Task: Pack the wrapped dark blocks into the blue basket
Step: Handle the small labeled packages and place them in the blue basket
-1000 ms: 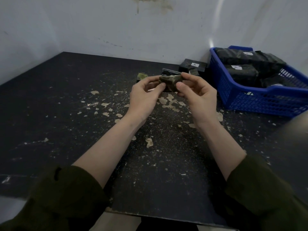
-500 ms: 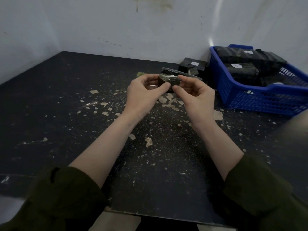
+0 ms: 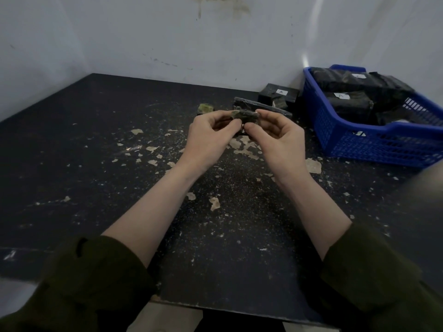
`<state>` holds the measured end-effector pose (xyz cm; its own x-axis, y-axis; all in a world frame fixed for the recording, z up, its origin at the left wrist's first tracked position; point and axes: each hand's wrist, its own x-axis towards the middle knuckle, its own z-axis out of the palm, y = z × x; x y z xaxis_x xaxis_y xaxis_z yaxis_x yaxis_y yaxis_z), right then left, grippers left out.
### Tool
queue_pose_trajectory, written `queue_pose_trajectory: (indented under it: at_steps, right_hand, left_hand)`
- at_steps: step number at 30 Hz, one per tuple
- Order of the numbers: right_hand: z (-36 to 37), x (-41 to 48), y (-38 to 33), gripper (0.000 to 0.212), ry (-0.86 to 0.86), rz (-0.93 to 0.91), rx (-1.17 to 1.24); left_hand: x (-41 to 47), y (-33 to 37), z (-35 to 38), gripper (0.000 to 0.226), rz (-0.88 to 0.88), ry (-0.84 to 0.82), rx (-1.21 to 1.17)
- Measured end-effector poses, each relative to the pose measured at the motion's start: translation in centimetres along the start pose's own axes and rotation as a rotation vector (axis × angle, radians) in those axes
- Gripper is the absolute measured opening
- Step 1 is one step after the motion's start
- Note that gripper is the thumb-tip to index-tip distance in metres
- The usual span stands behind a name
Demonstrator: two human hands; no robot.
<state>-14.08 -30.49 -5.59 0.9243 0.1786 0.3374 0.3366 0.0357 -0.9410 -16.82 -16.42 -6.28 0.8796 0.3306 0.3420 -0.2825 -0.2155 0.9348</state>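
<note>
Over the dark table [image 3: 96, 144] the left hand [image 3: 211, 137] and the right hand [image 3: 275, 140] both pinch one small dark block [image 3: 245, 116] between curled fingers and thumbs, while the blue basket [image 3: 374, 144], with wrapped blocks [image 3: 347, 104] inside, stands at their 2 o'clock.
</note>
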Motion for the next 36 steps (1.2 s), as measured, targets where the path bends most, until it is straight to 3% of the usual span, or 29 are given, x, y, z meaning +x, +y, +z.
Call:
queue_pose_trajectory:
  at_steps: [7, 14, 20, 32, 36]
  right_hand:
    - [-0.3, 0.3, 0.4, 0.029, -0.007, 0.042, 0.204]
    - [-0.6, 0.4, 0.6, 0.02, 0.133, -0.05, 0.024]
    - [-0.3, 0.1, 0.7, 0.023, 0.064, -0.084, -0.024]
    - [-0.2, 0.5, 0.9, 0.033, 0.012, -0.043, -0.067]
    - [-0.5, 0.6, 0.9, 0.032, 0.054, 0.002, 0.07]
  left_hand:
    - [0.2, 0.0, -0.2, 0.017, -0.069, -0.014, -0.131]
    - [-0.4, 0.4, 0.4, 0.01, -0.051, -0.025, -0.099]
    - [0.0, -0.1, 0.2, 0.03, -0.092, 0.055, -0.016]
    - [0.0, 0.0, 0.2, 0.019, -0.014, 0.018, -0.018]
    - [-0.2, 0.6, 0.4, 0.002, -0.11, -0.077, -0.264]
